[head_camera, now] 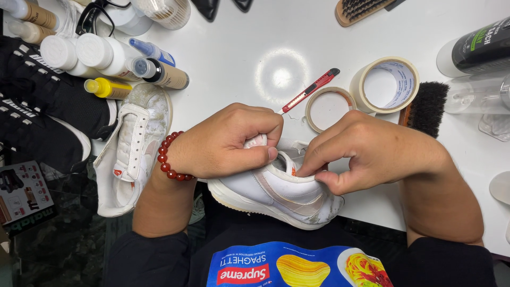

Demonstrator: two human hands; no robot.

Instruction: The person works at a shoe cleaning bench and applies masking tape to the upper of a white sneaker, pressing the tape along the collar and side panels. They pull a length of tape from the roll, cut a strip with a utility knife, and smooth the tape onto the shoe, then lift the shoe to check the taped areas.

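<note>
A white sneaker (281, 199) with a pale side stripe and a dirty heel lies on its side at the table's near edge. My left hand (228, 141), with a red bead bracelet on the wrist, grips its front part and tongue. My right hand (366, 151) pinches the collar near the heel, fingertips pressed on the rim. A second white, soiled sneaker (133, 149) lies to the left, sole away from me.
Two rolls of masking tape (385, 85) and a red utility knife (311, 90) lie behind the shoe. A black brush (427, 109) is at right, a wooden brush (358, 10) at the back. Several bottles (106, 53) and black shoes (48, 111) crowd the left.
</note>
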